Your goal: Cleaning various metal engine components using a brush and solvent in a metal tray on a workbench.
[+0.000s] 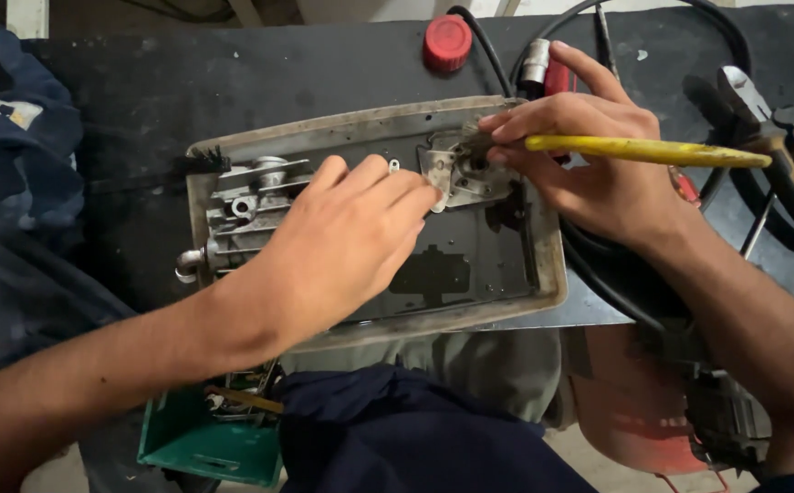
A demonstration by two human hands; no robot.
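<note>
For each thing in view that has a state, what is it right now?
Left hand: steadying small grey metal plate.
Right hand: gripping yellow-handled brush, bristles on the plate.
Shallow grimy tray: holds dark liquid.
Finned grey engine cylinder: lying in tray.
Red round cap: loose on bench.
Pliers: lying unused.

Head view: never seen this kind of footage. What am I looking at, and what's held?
One camera, worn on a person's head, looks down at their two bare hands over a dark workbench. A shallow tray holds dark liquid and a finned metal engine part. The left hand steadies a small metal part over the tray. The right hand grips a yellow-handled brush, its tip on that part. Pliers, a red cap and black cable lie nearby.
</note>
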